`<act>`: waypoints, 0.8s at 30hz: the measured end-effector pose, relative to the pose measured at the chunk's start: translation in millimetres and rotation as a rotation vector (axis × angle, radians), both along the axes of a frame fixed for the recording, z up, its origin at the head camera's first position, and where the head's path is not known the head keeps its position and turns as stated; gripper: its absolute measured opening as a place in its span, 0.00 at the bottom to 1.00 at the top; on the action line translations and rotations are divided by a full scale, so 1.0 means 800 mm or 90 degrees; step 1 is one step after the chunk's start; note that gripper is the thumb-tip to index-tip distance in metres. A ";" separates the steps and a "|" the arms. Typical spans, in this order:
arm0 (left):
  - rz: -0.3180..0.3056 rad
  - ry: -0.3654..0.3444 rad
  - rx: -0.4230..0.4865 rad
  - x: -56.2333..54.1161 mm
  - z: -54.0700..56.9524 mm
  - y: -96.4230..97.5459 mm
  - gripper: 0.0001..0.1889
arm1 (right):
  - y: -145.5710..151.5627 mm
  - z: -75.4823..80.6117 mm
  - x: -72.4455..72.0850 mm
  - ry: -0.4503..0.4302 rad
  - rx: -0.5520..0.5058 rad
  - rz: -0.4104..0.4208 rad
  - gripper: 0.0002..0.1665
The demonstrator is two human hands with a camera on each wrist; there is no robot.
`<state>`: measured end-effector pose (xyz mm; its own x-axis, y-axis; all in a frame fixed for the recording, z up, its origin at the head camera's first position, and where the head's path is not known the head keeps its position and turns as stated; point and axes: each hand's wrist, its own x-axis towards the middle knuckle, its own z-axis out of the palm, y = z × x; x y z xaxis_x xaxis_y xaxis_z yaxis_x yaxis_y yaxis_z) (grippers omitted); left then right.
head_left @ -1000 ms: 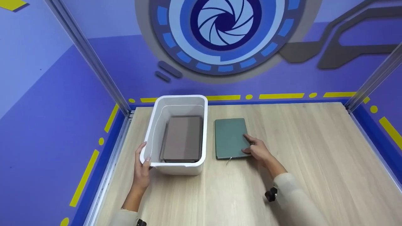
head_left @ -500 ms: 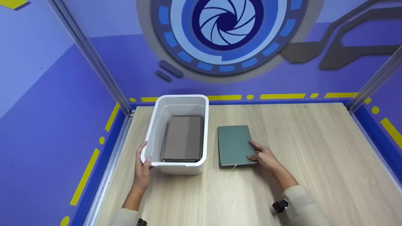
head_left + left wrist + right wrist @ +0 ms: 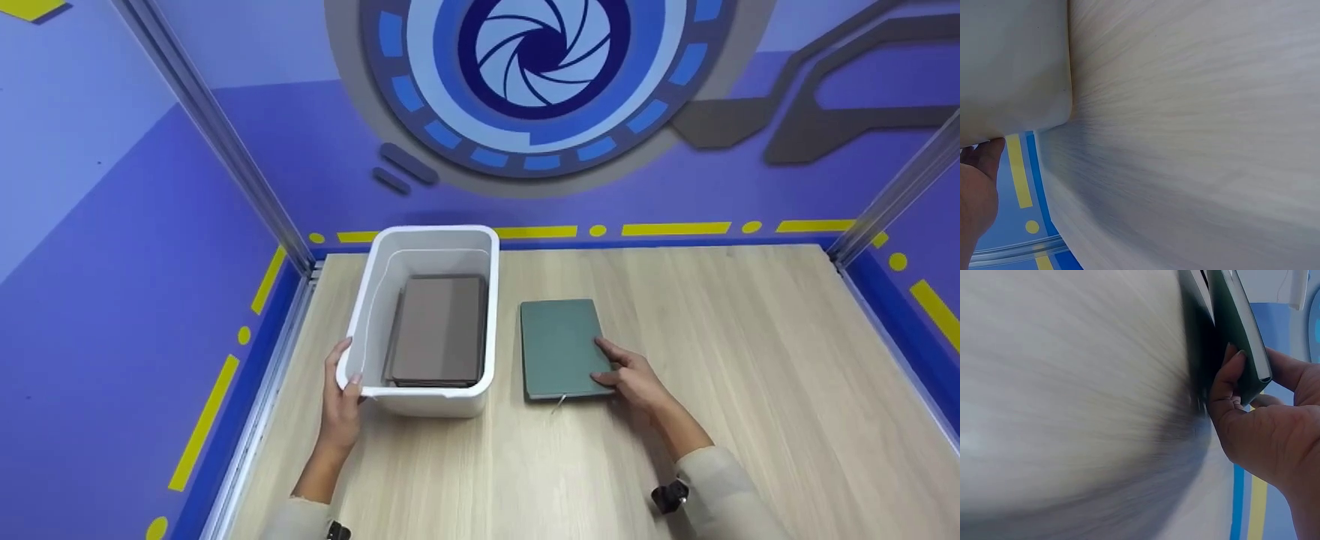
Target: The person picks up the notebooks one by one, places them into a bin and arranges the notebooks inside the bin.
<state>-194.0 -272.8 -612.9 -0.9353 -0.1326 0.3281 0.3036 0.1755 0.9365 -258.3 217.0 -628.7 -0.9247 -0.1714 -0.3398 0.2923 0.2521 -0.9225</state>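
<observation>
A green hardcover notebook (image 3: 564, 349) with a ribbon bookmark (image 3: 559, 405) is held at its near right corner by my right hand (image 3: 634, 382). In the right wrist view, thumb and fingers pinch the notebook (image 3: 1233, 326) from both faces, and it is raised off the table with a dark shadow under it. To its left stands a white plastic bin (image 3: 431, 406). My left hand (image 3: 341, 409) grips the bin's near left corner, thumb over the rim. Inside the bin lies a stack of books topped by a brown-grey one (image 3: 439, 330); the lower ones are mostly hidden.
The wooden tabletop (image 3: 750, 360) reaches back to a blue patterned wall (image 3: 262, 157). Metal frame posts (image 3: 217, 142) stand at the back corners. The notebook and the bin's right side are apart, with a strip of table between them.
My right hand has drawn the green notebook toward me and slightly right, then held almost still over the last half second. The left hand and the bin have stayed in place.
</observation>
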 end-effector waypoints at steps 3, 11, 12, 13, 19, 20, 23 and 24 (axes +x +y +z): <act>0.001 -0.007 0.002 0.000 0.000 0.000 0.32 | 0.000 0.000 0.000 -0.003 -0.015 -0.003 0.50; 0.007 -0.014 -0.004 0.001 0.002 0.001 0.32 | -0.006 0.001 0.002 -0.041 -0.098 -0.031 0.49; 0.009 -0.014 -0.006 0.001 0.002 0.001 0.32 | -0.007 0.001 0.002 -0.048 -0.111 -0.038 0.49; 0.010 -0.014 -0.008 0.002 0.002 0.001 0.32 | -0.008 0.001 0.002 -0.055 -0.126 -0.043 0.49; 0.014 -0.014 -0.010 0.001 0.003 0.002 0.33 | -0.012 0.003 0.003 -0.049 -0.137 -0.062 0.48; 0.014 -0.013 -0.010 0.001 0.003 0.002 0.33 | -0.012 0.005 0.004 -0.047 -0.135 -0.062 0.48; 0.010 -0.011 -0.008 0.001 0.003 0.002 0.33 | -0.012 0.007 0.005 -0.047 -0.140 -0.065 0.47; 0.009 -0.009 -0.006 0.002 0.002 0.002 0.33 | -0.012 0.007 0.005 -0.045 -0.142 -0.063 0.47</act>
<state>-192.6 -271.5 -611.1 -0.9381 -0.1425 0.3156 0.2872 0.1889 0.9391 -254.4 207.7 -622.8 -0.9159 -0.1588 -0.3686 0.3716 0.0114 -0.9283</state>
